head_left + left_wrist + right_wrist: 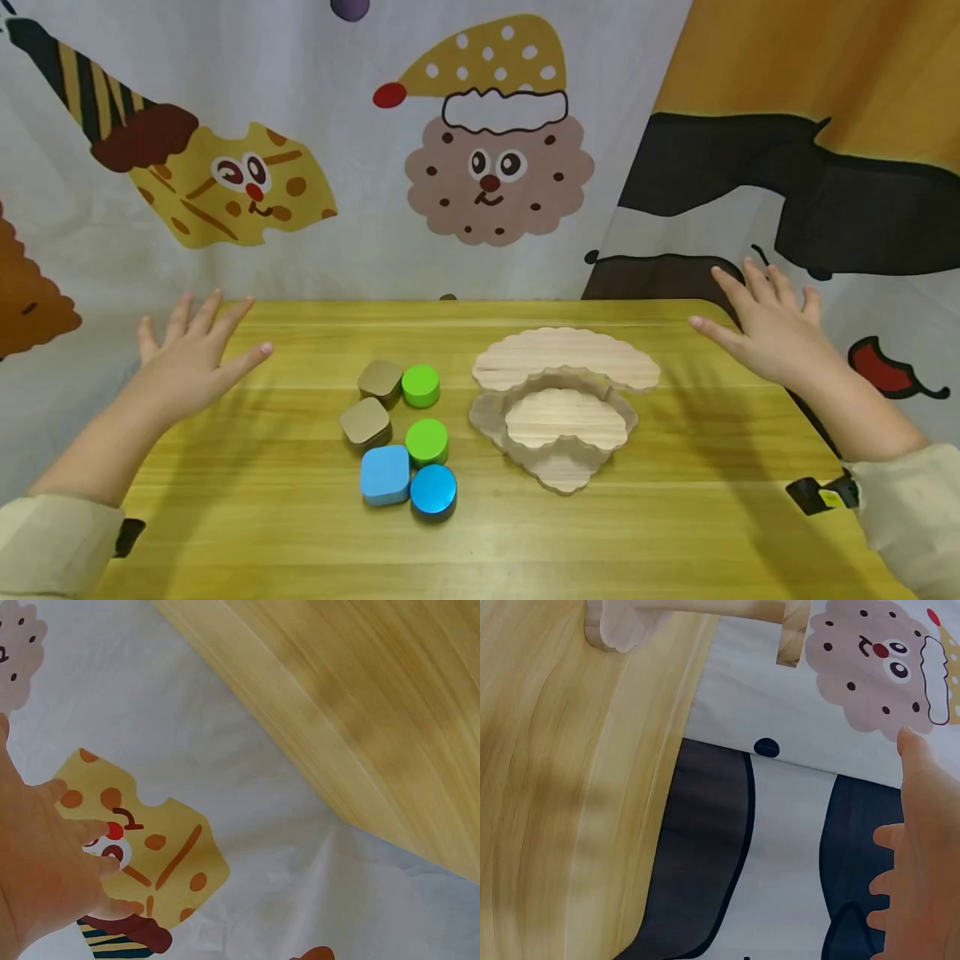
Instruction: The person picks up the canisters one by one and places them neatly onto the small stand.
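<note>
My left hand [186, 367] is held in the air at the left of the table, fingers spread, with nothing in it. On the right side, my right hand [776, 329] is raised likewise, fingers apart and holding nothing. Between them stands a tiered wooden stand [566, 358] with scalloped edges. To its left lie two green round pieces [427, 441], two tan rounded-square pieces [366, 422], a blue rounded-square piece [386, 475] and a shiny blue round piece [433, 490]. The left wrist view has the left hand [52, 862] against the cloth; the right wrist view has the right hand [930, 855].
The yellow wood-grain table [600, 542] ends at a back edge just behind the stand. A cloth [360, 167] printed with cartoon biscuits hangs beyond it. Dark straps with a yellow-marked device [825, 496] show at the right wrist.
</note>
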The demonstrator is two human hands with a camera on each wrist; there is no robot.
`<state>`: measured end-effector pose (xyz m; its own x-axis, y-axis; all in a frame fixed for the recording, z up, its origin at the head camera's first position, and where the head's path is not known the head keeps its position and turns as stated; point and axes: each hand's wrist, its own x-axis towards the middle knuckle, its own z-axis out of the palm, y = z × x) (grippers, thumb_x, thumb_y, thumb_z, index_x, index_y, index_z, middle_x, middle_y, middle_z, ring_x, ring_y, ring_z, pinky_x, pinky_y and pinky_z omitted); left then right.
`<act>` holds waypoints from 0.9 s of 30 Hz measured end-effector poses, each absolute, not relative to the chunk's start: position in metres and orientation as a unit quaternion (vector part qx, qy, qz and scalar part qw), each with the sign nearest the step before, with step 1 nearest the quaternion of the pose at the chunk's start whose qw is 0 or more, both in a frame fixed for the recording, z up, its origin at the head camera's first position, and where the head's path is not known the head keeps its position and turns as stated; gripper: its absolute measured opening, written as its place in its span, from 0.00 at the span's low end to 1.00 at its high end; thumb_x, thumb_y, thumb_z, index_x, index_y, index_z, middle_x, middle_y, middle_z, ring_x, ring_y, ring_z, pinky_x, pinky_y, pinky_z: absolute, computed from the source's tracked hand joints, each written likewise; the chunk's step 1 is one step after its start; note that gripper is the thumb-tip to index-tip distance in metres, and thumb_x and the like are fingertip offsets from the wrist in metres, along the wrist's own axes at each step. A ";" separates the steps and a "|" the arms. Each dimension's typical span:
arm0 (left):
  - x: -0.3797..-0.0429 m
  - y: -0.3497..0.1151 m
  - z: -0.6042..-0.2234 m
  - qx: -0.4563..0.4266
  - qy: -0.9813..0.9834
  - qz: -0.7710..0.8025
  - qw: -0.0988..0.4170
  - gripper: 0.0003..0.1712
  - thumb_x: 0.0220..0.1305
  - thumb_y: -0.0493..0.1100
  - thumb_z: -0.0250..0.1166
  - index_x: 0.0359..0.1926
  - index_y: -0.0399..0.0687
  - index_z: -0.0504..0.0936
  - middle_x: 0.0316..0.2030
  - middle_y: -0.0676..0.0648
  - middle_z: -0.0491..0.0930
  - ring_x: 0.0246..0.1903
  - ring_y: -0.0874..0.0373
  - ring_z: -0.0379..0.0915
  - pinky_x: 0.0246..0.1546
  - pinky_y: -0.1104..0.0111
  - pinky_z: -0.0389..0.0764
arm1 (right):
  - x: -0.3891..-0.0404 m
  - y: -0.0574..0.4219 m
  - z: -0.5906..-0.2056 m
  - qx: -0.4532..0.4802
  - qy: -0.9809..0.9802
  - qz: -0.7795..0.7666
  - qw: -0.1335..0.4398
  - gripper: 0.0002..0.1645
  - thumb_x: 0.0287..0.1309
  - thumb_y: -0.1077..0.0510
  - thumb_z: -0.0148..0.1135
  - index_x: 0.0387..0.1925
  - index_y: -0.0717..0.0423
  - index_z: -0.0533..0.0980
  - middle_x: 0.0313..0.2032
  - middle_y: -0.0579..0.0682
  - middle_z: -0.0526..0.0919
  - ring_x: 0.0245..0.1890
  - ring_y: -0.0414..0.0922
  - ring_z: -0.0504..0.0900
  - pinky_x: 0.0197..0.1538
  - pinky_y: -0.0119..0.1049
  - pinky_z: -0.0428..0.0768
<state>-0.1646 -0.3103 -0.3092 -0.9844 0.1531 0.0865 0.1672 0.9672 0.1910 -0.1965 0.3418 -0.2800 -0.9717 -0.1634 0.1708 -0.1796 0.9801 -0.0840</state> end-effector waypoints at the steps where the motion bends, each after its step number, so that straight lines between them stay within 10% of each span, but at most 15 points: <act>1: -0.164 -0.309 -0.310 -0.082 -0.991 -0.099 0.038 0.46 0.68 0.68 0.44 0.76 0.53 0.39 0.72 0.33 0.29 0.67 0.36 0.11 0.51 0.37 0.11 | -0.196 0.341 -0.280 0.087 -0.991 0.051 0.088 0.50 0.65 0.30 0.44 0.76 0.51 0.42 0.72 0.66 0.35 0.70 0.66 0.31 0.59 0.69 0.23; 27: -0.140 -0.267 -0.329 -0.152 -0.966 -0.151 0.143 0.43 0.64 0.62 0.58 0.73 0.50 0.54 0.69 0.33 0.49 0.68 0.32 0.38 0.56 0.32 0.34 | -0.159 0.312 -0.295 0.149 -0.947 0.179 0.220 0.38 0.65 0.45 0.58 0.69 0.61 0.60 0.68 0.65 0.58 0.66 0.65 0.53 0.61 0.68 0.40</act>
<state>-0.1403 -0.2675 -0.3291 -0.9131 0.2495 0.3226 0.3362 0.9083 0.2489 -0.1591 0.3122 -0.2950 -0.8590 -0.2030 0.4699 -0.3602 0.8920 -0.2732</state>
